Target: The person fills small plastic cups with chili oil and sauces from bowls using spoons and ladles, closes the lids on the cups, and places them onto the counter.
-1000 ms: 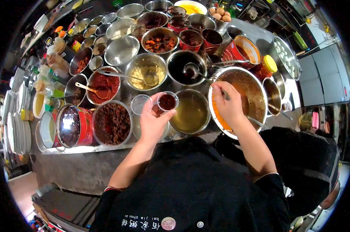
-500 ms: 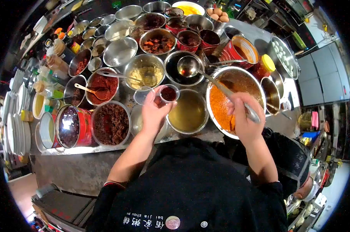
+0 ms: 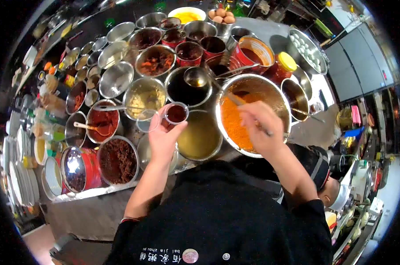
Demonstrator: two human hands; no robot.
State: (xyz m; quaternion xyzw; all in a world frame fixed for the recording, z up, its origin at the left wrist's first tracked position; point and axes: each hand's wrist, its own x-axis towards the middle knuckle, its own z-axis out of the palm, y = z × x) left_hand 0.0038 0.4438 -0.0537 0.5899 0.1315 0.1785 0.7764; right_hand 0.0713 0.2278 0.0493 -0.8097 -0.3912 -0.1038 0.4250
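My left hand (image 3: 162,139) is closed around a small clear cup (image 3: 176,113) with dark red-brown contents. A round clear lid (image 3: 147,121) is also held at its fingers, to the left of the cup. My right hand (image 3: 265,128), slightly blurred, grips the handle of a metal ladle (image 3: 195,77). The ladle's bowl hangs over a steel bowl of black liquid (image 3: 186,95), and its handle crosses above a large steel basin (image 3: 284,99) of orange-red seasoning (image 3: 236,121). Below the cup stands a container of yellowish liquid (image 3: 200,137).
Bowls and tins crowd the table, among them yellow paste (image 3: 142,99), red sauce (image 3: 103,121) with a spoon, and dark crumbly sauce (image 3: 118,161). Farther back are brown eggs (image 3: 222,17) and a basin of white eggs (image 3: 303,48). Another person (image 3: 328,190) is at the right.
The camera view has turned, so the table's contents sit farther left. Both hands keep their holds. Over the black liquid, the ladle's bowl appears slightly nearer the bowl's far rim.
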